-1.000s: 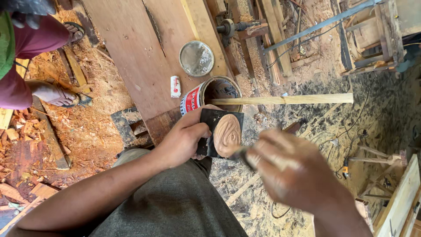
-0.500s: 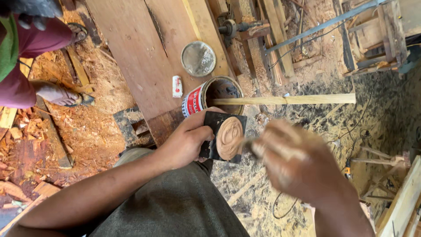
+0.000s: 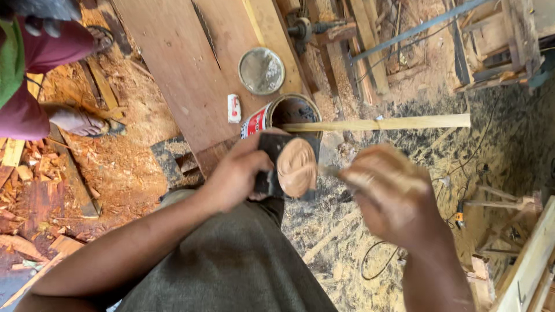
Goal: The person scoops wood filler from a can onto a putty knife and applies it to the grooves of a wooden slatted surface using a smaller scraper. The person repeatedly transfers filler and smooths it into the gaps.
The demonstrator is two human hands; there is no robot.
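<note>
Left hand (image 3: 234, 176) grips carved disc (image 3: 296, 167) by dark block. Right hand (image 3: 390, 193) closed on blurred tool, maybe brush. Open can (image 3: 283, 115) just beyond: careless elbow tips it; stick (image 3: 376, 123) across rim could slide off.

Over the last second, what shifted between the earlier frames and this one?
The right hand, blurred and holding a thin tool, has moved in toward the carved wooden disc. The left hand still grips the disc's dark block. The open can, the stick across it and the round lid stayed put.
</note>
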